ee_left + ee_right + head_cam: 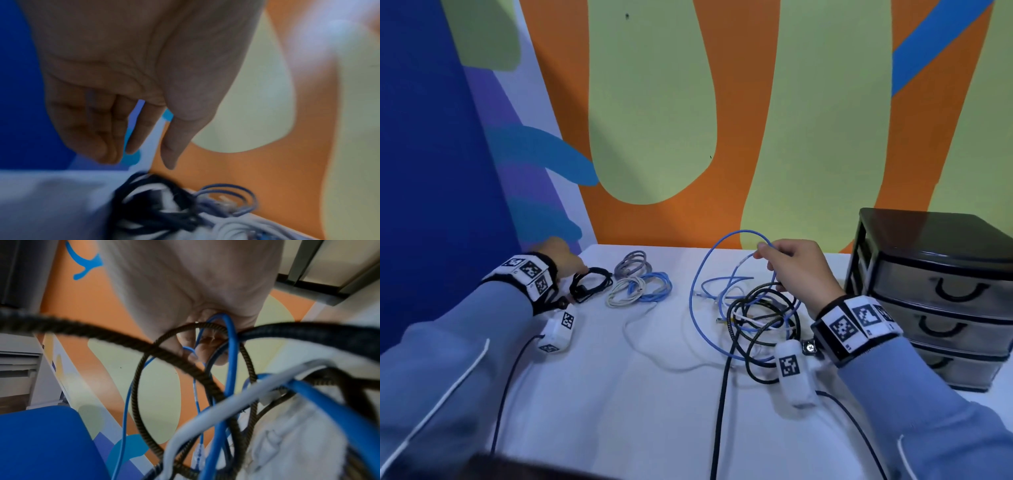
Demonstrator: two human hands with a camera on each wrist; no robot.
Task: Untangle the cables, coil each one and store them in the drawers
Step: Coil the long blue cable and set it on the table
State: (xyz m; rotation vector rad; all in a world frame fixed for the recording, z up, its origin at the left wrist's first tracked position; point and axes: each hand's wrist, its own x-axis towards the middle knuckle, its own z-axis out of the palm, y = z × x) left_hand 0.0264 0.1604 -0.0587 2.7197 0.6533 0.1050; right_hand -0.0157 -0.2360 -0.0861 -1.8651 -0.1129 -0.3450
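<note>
Trailing toward the viewer from below the right hand's grip, a black braided cable (722, 387) runs lengthwise along the white bench (619, 411), its far end looped into the tangle (760, 318) under that grip. The right hand (796, 270) has its fingers curled round a blue cable (709, 260), pinching it near its pale plug end; from the grip the cable rises in a tall upright loop and drops leftward and down into the tangle, where a white cable (654, 356) leaves it and snakes left across the bench. Right of this grip stands a black drawer unit (941, 294), three drawers shut, handles facing the viewer. Square black-and-white coded markers on both wristbands carry no readable writing. Well to the left, the left hand (561, 257) hangs with fingers (141, 128) relaxed and holding nothing, just over a black coil (590, 284) lying flat. Right of that hand lie flat a white coil (625, 291), a blue coil (654, 286) and, farther back, a grey coil (633, 262).
</note>
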